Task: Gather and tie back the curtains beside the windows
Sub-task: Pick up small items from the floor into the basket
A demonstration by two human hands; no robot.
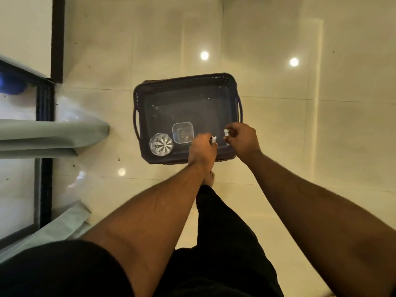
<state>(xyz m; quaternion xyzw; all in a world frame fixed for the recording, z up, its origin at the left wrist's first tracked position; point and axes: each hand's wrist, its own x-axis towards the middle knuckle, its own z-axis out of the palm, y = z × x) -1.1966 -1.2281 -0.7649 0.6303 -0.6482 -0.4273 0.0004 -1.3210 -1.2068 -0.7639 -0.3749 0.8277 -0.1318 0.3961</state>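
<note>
I look straight down at a dark plastic basket on the tiled floor. Both my hands are over its near right corner. My left hand grips a small white item in curled fingers. My right hand pinches a second small white item with dark print. The two items are a little apart. Pale green curtains hang at the left beside the dark-framed window, with another curtain fold lower left.
Inside the basket lie a cut-glass tumbler and a small clear square container. My bare foot and dark-clad leg stand just before the basket. Glossy cream tiles spread to the right. A dark door frame rises upper left.
</note>
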